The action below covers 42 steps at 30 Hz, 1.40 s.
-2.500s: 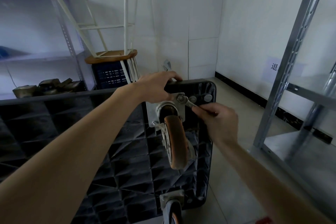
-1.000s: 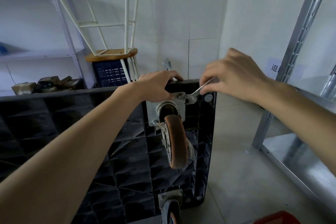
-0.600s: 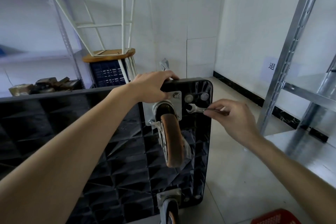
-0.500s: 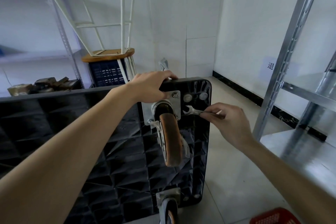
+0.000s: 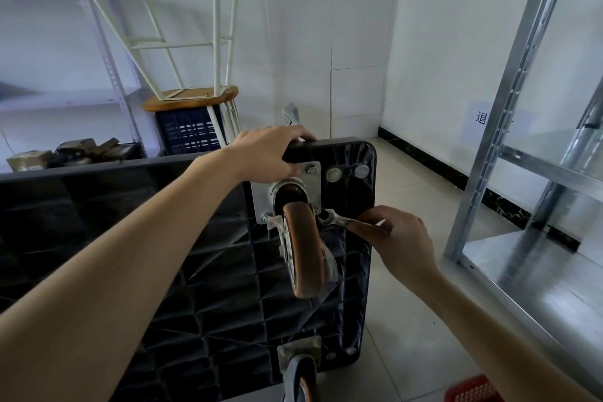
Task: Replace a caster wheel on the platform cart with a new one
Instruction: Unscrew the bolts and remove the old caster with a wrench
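Wrench (image 5: 339,221) pinched in right hand (image 5: 399,240) looks thin, slippery; grip its far end. Left hand (image 5: 267,153) clasps heavy, rigid cart (image 5: 365,153) edge.

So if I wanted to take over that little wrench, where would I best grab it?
By the free end of its handle, coming from the right, much as the right hand pinches it now. The wrench lies roughly level, its head tucked by the caster wheel at the mounting plate's lower right corner. The wheel crowds the head; the handle points into open space.
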Each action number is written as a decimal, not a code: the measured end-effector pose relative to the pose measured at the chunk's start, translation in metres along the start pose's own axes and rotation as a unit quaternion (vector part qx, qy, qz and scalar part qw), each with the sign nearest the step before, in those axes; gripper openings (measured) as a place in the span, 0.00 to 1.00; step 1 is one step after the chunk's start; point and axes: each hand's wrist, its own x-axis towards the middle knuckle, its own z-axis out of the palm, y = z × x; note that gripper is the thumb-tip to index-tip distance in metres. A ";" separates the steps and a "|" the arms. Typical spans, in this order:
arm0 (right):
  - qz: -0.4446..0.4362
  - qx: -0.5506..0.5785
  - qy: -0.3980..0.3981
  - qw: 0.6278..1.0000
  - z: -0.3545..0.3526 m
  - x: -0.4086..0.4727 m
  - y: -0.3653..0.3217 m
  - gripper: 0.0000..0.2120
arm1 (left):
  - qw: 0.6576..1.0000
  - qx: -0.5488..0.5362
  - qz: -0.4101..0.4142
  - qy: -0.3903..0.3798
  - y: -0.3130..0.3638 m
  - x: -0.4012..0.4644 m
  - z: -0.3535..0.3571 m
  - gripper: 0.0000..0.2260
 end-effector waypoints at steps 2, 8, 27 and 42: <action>0.011 0.004 -0.003 1.000 0.001 -0.002 0.000 0.05 | 1.000 -0.004 -0.002 -0.002 0.000 0.000 0.001 0.24; 0.010 -0.006 -0.003 1.000 0.004 -0.006 0.000 0.06 | 1.000 -0.014 -0.007 -0.007 -0.001 0.001 0.001 0.24; 0.023 0.068 0.055 0.996 0.037 -0.012 0.002 0.05 | 1.000 -0.014 -0.007 -0.014 0.001 0.002 0.000 0.23; 0.081 0.145 0.067 0.984 0.047 -0.016 -0.001 0.06 | 0.999 -0.032 -0.012 -0.016 -0.001 0.003 0.001 0.23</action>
